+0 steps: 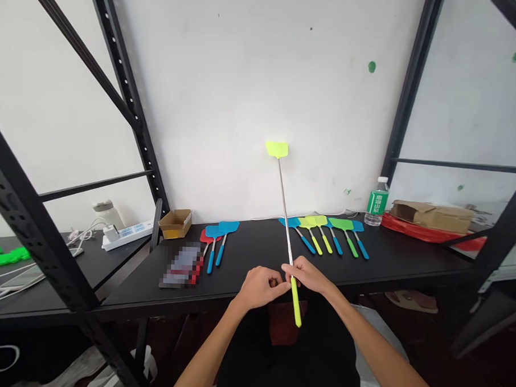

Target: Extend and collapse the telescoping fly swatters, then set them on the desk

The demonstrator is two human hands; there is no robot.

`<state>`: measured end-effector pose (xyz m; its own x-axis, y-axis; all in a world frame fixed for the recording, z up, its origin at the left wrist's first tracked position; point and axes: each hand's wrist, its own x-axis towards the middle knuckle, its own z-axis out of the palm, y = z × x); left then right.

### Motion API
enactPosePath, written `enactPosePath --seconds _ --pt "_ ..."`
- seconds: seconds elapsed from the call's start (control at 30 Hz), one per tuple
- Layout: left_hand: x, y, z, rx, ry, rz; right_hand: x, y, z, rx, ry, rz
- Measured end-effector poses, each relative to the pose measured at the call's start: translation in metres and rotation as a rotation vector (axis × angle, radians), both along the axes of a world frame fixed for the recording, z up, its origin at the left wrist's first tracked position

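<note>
A yellow-green fly swatter (296, 301) stands extended in front of me, its thin metal rod slanting up to a flat head against the white wall. My right hand (306, 274) pinches the rod just above the grip. My left hand (260, 286) is curled closed on the other side, thumb and fingertips at the top of the grip; its fingers are partly hidden. Beyond my hands, several shorter swatters lie in a row: blue (361, 241), green (350, 243) and yellow (313, 241). To the left lie two blue swatters (211, 251) and a red one (205, 237).
A small cardboard box (175, 223) and a blurred-out flat item (182, 267) sit on the left of the black table (247, 250). At right are a water bottle (377, 201) and a carton (432, 216) on red plastic. Black shelf posts (131, 105) frame both sides.
</note>
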<state>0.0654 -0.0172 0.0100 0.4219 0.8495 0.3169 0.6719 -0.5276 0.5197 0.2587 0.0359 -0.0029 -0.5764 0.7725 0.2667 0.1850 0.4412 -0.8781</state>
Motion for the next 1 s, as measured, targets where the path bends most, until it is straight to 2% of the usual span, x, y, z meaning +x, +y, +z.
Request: enactPosePath --seconds 0.37,0.47,0.6,0.77,1.0 --pt "-0.004 -0.004 0.006 -0.102 -0.104 -0.061 0.004 -0.008 0.0 -0.043 -0.163 0.162" --pt "-0.006 -0.003 0.005 -0.149 -0.192 -0.132 0.003 -0.011 0.007 -0.038 -0.223 0.2" --pt "-0.008 0.0 0.004 -0.226 -0.333 -0.188 0.002 -0.021 0.019 0.056 -0.304 0.245" --pt "-0.007 0.004 0.001 -0.208 -0.296 -0.153 0.001 -0.028 0.025 0.097 -0.386 0.197" --pt "-0.005 0.006 -0.001 -0.164 -0.253 -0.131 -0.004 -0.024 0.014 0.081 -0.337 0.084"
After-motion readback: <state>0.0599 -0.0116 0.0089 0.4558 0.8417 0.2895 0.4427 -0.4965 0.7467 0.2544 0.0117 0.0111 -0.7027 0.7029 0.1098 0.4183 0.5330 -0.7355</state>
